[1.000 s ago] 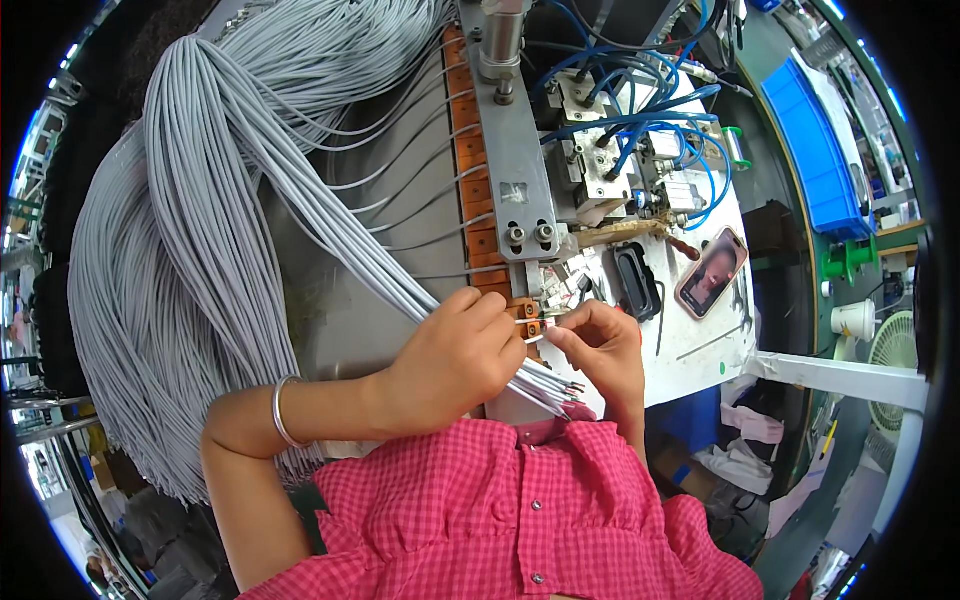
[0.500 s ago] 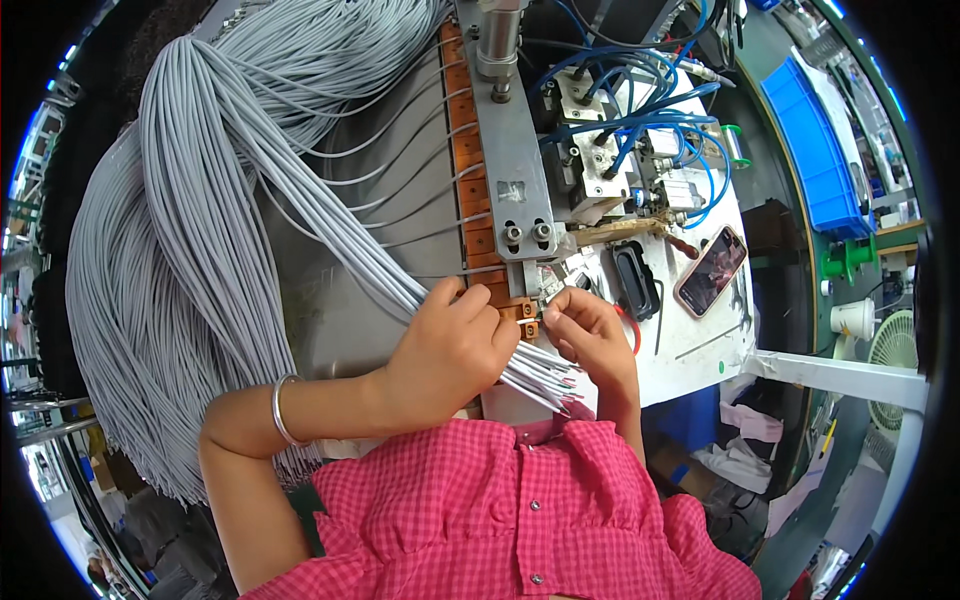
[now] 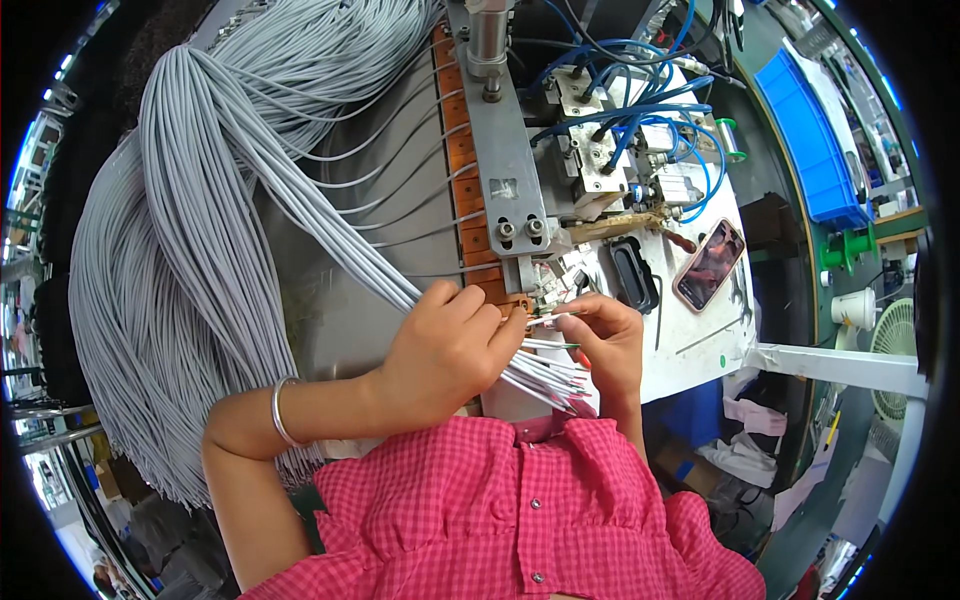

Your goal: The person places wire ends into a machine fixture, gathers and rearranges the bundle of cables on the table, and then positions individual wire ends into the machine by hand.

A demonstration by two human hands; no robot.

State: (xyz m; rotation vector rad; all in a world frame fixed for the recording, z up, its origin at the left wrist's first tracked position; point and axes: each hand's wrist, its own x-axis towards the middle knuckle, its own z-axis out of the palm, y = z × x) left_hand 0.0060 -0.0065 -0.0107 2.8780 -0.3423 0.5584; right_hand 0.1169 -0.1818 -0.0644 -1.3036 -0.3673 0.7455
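Note:
My left hand [image 3: 450,345] is closed around a bundle of grey cables [image 3: 355,250], whose stripped ends [image 3: 550,380] fan out below it with thin coloured cores. Between thumb and forefinger, my right hand [image 3: 608,335] pinches the white end of one cable [image 3: 545,320], which spans the gap to my left fingertips. Just beyond my hands is the near end of a row of orange-brown blocks [image 3: 487,275], partly hidden by my left hand. Several single cables run from the large grey heap [image 3: 190,200] to these blocks.
A metal press bar with a cylinder [image 3: 510,170] stands above the blocks. Valves with blue air hoses [image 3: 600,130] lie to its right. A phone [image 3: 710,265], a black oval part [image 3: 635,275] and a thin rod rest on the white board. A blue bin [image 3: 815,140] is at far right.
My right hand has drawn slightly to the right and down, away from the block, with the white cable end now showing between my hands. My left hand keeps its grip.

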